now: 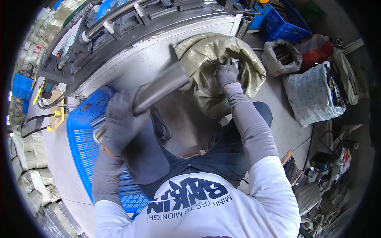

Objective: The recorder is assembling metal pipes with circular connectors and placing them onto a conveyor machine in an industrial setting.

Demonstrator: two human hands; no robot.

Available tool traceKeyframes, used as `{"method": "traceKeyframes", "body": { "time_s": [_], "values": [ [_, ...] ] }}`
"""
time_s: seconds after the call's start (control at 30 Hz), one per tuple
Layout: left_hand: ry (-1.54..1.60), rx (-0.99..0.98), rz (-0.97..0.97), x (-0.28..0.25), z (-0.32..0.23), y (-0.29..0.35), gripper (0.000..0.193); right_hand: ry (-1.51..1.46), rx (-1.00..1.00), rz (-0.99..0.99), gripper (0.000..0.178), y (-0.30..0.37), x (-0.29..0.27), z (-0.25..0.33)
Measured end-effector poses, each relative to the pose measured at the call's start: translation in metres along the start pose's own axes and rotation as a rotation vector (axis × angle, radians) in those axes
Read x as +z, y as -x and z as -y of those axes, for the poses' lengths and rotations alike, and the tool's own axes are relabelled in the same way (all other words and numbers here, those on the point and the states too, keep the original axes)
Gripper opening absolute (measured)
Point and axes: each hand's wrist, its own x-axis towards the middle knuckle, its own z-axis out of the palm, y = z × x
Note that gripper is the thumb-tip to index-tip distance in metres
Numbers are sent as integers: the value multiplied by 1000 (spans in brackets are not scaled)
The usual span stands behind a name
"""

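My left hand (121, 121), in a grey glove, grips a shiny metal tube (158, 89) near its lower end and holds it slanted above a blue plastic crate (81, 137). The tube is blurred. My right hand (226, 73), also gloved, reaches into the open mouth of an olive woven sack (206, 51) on the floor. Its fingers close around a small metal piece at the sack's opening; most of that piece is hidden.
A dark machine frame (131, 23) with pipes runs across the top. Blue crates (283, 22) stand at the upper right, next to a grey bag (279, 55), a red bag (317, 49) and a white printed sack (313, 93). Stacked sacks line the left edge.
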Motion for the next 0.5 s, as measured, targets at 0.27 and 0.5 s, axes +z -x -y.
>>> {"method": "traceKeyframes", "body": {
  "time_s": [0.27,0.5],
  "values": [
    [-3,-155,88,28,3,40,58,-838,-248,-387,25,29,-136,41],
    [28,-157,45,26,6,45,61,-973,-348,-467,66,67,-217,63]
  ]
}}
